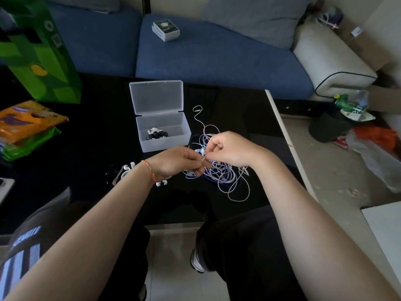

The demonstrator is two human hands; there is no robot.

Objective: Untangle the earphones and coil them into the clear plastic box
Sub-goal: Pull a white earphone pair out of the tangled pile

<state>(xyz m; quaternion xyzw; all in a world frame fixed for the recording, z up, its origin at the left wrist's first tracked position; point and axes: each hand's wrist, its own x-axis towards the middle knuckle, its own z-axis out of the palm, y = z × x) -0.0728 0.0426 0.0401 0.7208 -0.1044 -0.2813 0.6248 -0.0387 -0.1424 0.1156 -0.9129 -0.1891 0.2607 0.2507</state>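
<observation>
Working the knot right now: my left hand [184,162] and right hand [227,149] meet over the tangled earphones [219,170], fingers of both curled and pinching thin cable where the strands bunch, just in front of the clear plastic box [163,133] and a little to its right. I'd judge this stuff feather-light, limp and springy, so it will flop and re-loop the moment I let go; thin wire like this probably won't forgive a hard yank, so I'd take hold close to a bud or the plug and feed it through rather than pull on the mass. One free end with its plug [197,109] trails away to the right of the box's raised lid, a good place to start from. Inside the box sits a small coiled set [155,134], black and white, details too small to read. How many earphones make up the heap I can't tell; white, lilac and darker blue strands overlap, and my hands hide the crossing itself. White bits [127,170] left of my left wrist are partly covered by my forearm
</observation>
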